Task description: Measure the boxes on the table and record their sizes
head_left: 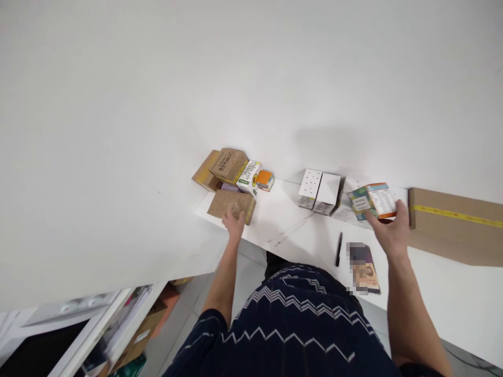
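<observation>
My right hand (391,230) is closed around a small colourful carton (372,200) with orange, green and white printing, held just above the white table (291,230). My left hand (234,219) rests with fingers curled on a flat brown perforated box (231,205) at the table's left end. Behind that box lie stacked brown cardboard boxes (220,167), a green-and-white carton (249,177) and a small orange box (265,179). Two white boxes (319,192) stand in the middle by the wall.
A large brown cardboard box (456,228) with yellow tape fills the right side of the table. A black pen (338,250) and a small booklet (363,268) lie near the front edge. A shelf with papers and boxes (129,330) sits low at the left.
</observation>
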Tool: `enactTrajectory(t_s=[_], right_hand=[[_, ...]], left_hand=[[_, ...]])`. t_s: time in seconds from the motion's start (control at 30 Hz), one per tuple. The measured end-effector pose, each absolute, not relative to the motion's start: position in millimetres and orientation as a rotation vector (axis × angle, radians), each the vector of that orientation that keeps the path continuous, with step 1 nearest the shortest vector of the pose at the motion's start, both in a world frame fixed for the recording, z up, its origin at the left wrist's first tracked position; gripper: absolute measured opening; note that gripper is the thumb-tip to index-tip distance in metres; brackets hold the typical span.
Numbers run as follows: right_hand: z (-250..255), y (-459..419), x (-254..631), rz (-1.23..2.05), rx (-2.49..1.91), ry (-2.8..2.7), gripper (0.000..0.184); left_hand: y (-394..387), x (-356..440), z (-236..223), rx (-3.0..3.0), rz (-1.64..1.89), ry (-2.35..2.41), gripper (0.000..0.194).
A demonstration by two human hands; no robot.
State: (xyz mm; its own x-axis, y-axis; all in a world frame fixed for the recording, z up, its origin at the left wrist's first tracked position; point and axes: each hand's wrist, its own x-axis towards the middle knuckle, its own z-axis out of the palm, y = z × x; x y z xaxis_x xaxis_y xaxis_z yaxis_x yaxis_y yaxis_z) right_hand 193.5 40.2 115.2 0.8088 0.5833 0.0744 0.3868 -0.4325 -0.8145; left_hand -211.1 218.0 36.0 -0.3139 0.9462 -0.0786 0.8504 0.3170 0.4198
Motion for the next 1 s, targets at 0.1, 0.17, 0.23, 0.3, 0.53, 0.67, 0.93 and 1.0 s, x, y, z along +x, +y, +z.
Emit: enactTrajectory(t_s=[0.1, 0.17, 0.23, 0.3, 0.53, 0.67, 0.93, 1.0], right_hand=[[113, 51, 208, 0.341, -2.004, -0.587, 0.097], [107, 54, 211, 0.379, -1.926, -0.545, 0.094], [98, 53, 209, 0.335, -1.880, -0.537, 0.085], [89, 48, 202, 0.280, -1.866, -0.534, 0.076], [39, 18, 169, 0.554, -2.102, -0.689, 0.045], [4, 7, 149, 0.867, -2.459, -1.175, 0.039], [-30, -4, 118, 1.003, -2.723, -1.464, 0.037], [-33, -4, 116, 1.000, -2.720, -1.474, 0.036]], left_hand=[[250, -252, 33, 1.444, 0.470, 2.493, 0.072], [268, -273, 33, 1.406, 0.392, 2.492, 0.078], [283, -290, 32, 1.334, 0.274, 2.450, 0.085], [292, -301, 33, 1.296, 0.185, 2.396, 0.090], [274, -284, 30, 1.477, 0.010, 2.196, 0.090], [227, -228, 22, 1.597, 0.015, 2.162, 0.091], [150, -136, 26, 1.881, 0.056, 1.857, 0.069], [141, -125, 27, 1.905, 0.029, 1.733, 0.060]])
